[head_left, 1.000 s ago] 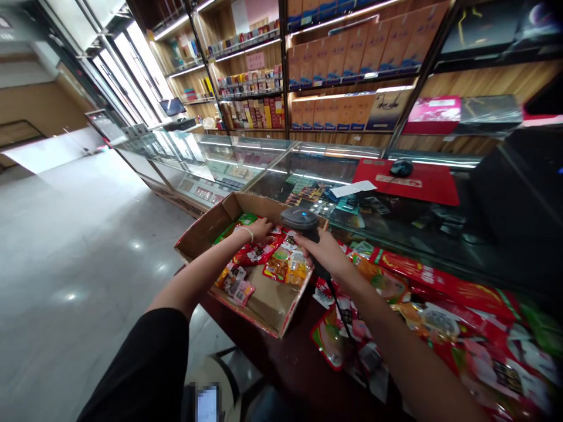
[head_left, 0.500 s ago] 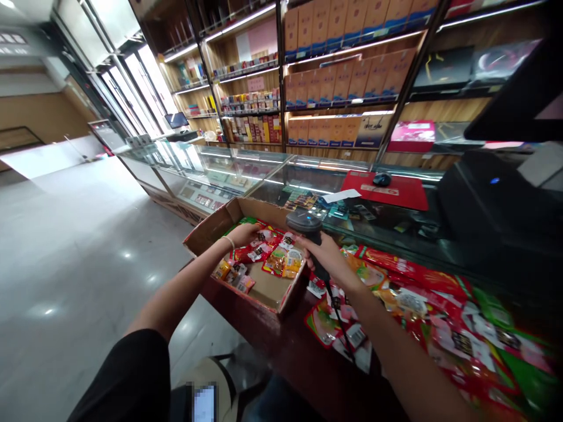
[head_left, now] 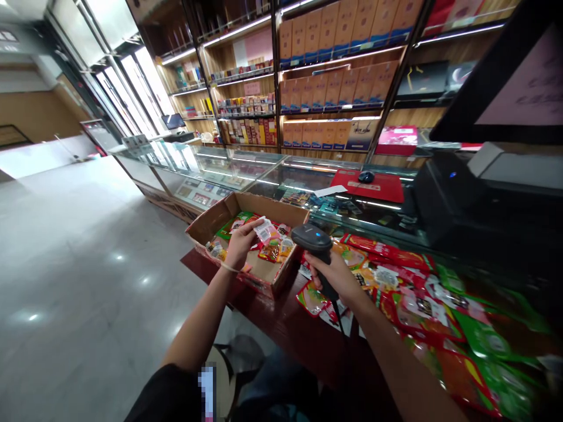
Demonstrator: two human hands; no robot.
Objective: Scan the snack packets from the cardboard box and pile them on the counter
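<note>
My left hand [head_left: 240, 243] is closed on a small snack packet [head_left: 266, 231], whose pale, printed back with a barcode faces up above the box. My right hand [head_left: 333, 271] grips a black barcode scanner [head_left: 313, 237] by its handle, its head pointing toward the packet and a blue light lit on top. A cord runs down from the handle. Beneath my left hand stands an open cardboard box [head_left: 263, 274] holding several red, green and yellow snack packets [head_left: 275, 249]. To the right of the scanner lies a spread of more snack packets [head_left: 387, 278], partly behind my right forearm.
A glass display counter [head_left: 259, 170] runs behind the box. On it are a red mat [head_left: 387, 189] with a mouse [head_left: 366, 176] and a white paper slip [head_left: 330, 191]. A dark monitor [head_left: 505, 88] rises at right. Below is a round stool [head_left: 220, 363].
My left hand has lifted a packet from among those in the box and turned its barcode side up. The scanner has shifted slightly right and down in view.
</note>
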